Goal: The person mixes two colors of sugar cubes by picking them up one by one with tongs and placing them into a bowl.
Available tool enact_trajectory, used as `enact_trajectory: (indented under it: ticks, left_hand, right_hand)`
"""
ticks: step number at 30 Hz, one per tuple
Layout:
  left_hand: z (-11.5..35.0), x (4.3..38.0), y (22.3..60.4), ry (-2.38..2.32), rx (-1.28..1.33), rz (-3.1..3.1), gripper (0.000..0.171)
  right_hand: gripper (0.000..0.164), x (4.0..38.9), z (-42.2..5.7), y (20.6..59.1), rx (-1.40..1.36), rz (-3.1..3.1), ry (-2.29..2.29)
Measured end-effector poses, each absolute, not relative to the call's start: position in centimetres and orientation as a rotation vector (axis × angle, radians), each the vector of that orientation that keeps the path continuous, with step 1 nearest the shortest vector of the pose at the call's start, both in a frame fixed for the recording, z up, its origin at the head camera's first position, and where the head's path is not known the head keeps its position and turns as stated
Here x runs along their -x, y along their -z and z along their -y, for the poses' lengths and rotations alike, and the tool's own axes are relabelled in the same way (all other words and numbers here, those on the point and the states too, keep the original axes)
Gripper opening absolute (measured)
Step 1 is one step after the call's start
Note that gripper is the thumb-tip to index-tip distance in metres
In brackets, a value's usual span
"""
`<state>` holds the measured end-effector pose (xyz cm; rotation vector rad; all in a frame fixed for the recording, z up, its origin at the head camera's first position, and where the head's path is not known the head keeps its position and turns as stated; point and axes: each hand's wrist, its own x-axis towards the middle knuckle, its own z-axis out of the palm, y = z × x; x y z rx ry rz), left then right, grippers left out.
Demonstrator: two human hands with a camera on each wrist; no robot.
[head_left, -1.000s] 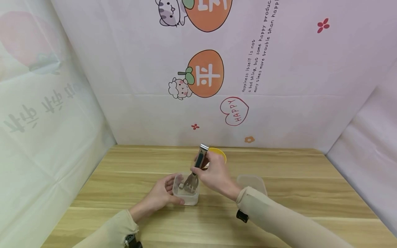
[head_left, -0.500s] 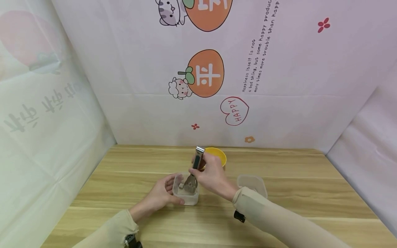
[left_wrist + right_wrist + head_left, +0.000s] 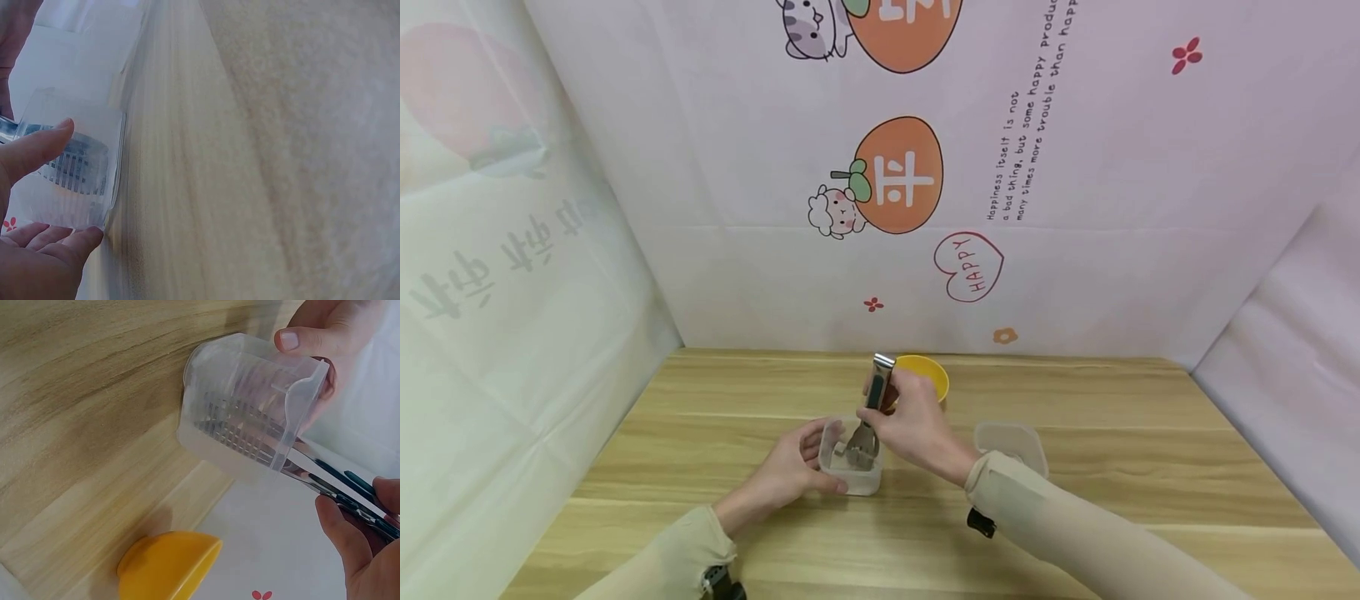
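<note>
My left hand (image 3: 790,471) holds a translucent plastic box (image 3: 859,483) on the table, thumb along the near side and fingers at the far left. In my right hand (image 3: 916,421) is a pair of metal food tongs (image 3: 877,392) with dark green grips. The tongs' slotted heads (image 3: 240,428) reach down inside the box, as the right wrist view shows through its wall. A small pale piece (image 3: 839,448) lies in the box beside the heads. Whether the heads pinch anything is hard to make out.
Behind my right hand stands a yellow bowl (image 3: 931,372), partly covered by that hand. A translucent lid or shallow tray (image 3: 1011,437) lies to the right, partly hidden by my right forearm. The wooden table (image 3: 1112,433) ends at a printed white backdrop (image 3: 760,283).
My right hand has shifted slightly left with the tongs, whose handle now stands more upright. More of the yellow bowl shows. The left hand and the box have stayed put.
</note>
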<state>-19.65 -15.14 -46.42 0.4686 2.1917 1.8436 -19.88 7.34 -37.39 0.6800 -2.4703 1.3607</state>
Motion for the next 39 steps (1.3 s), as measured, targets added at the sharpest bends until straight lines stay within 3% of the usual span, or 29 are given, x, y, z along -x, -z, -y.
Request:
enact_trajectory:
  ticks: [13,39]
  left_hand:
    - [15.2,19.5,46.2,-1.843,-0.454,-2.182,0.101]
    - [15.0,19.5,46.3,-1.865,-0.443,-2.184,0.101]
  right_hand:
    - [0.024,20.2,-7.7,37.3,-0.615,2.416,-1.456]
    - [0.023,22.5,-11.8,33.4,-0.295,2.182,-1.918]
